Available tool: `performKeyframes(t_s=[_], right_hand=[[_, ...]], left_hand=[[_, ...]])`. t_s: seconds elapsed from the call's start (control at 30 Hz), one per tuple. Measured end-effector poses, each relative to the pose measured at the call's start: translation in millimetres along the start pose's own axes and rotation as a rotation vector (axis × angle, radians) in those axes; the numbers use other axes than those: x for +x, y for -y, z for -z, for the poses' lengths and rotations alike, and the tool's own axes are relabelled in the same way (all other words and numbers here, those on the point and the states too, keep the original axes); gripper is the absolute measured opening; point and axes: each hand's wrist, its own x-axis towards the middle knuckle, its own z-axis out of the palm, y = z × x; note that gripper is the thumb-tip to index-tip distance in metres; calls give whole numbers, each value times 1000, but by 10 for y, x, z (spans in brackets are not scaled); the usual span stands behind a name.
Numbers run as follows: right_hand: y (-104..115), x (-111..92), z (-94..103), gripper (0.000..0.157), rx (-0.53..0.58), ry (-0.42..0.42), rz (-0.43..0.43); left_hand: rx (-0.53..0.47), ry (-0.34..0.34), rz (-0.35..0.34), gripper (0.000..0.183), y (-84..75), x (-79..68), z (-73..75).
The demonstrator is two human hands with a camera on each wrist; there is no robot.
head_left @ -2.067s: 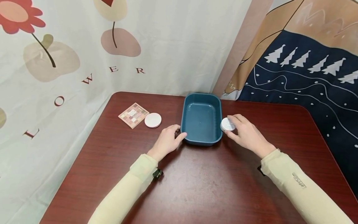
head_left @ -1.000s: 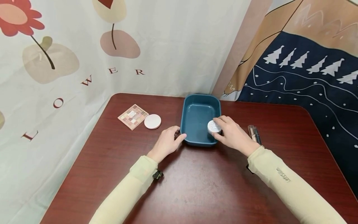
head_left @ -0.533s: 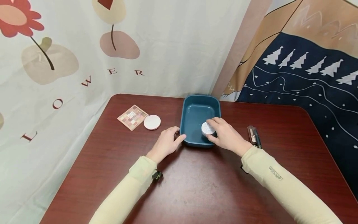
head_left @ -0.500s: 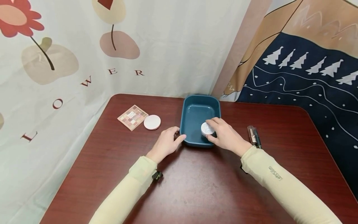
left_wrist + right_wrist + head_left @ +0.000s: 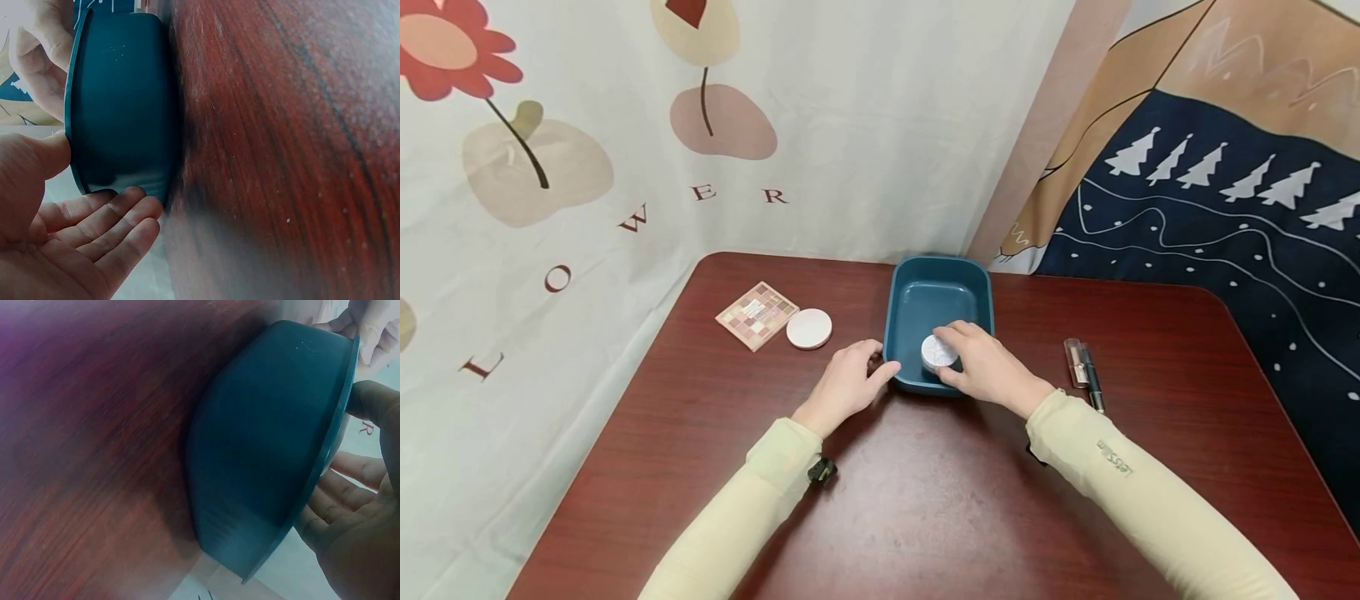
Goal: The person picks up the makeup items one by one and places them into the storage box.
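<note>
My right hand (image 5: 985,365) holds a small round white case (image 5: 938,354) with a patterned lid between thumb and fingers, over the front part of a blue plastic bin (image 5: 940,265). In the right wrist view the case is largely hidden behind the bin's wall (image 5: 262,437). At the bin's front left corner is my left hand (image 5: 848,379), its thumb at the rim and its fingers against the outer wall, as the left wrist view shows. Inside the bin nothing else shows.
To the left of the bin lie an eyeshadow palette (image 5: 757,315) and a round pale pink compact (image 5: 809,328). A lipstick tube (image 5: 1077,364) and a slim dark pen-like tube (image 5: 1093,379) lie side by side at right. Printed curtains (image 5: 865,150) hang behind the table.
My right hand has carried the round white case leftward from beside the bin to over its inside. The two tubes at right have come into view. My left hand has stayed at the rim.
</note>
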Motion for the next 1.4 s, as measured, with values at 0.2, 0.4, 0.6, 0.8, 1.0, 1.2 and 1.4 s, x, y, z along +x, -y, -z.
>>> performKeyframes(t_s=[0.2,0.4,0.6,0.8,1.0,1.2,1.4], right_hand=[[22,66,-47,56,26,12,7],[41,143,-64,56,43,58,-19],[53,185,-85,53,45,80,-21],[49,226,-125,49,30,92,7],[29,265,-183,48,30,123,12],[42,307,-217,47,34,145,4],[71,324,-223,45,17,156,20]], left_hand=[[7,5,6,34,11,-7,-2],[11,-1,-5,36,9,-1,0],[6,-2,-11,36,10,-2,-5],[11,-20,-27,33,12,-3,1],[5,-18,-33,32,15,-6,0],[2,-22,-29,32,13,-16,2],[4,-17,-27,33,11,-18,-3]])
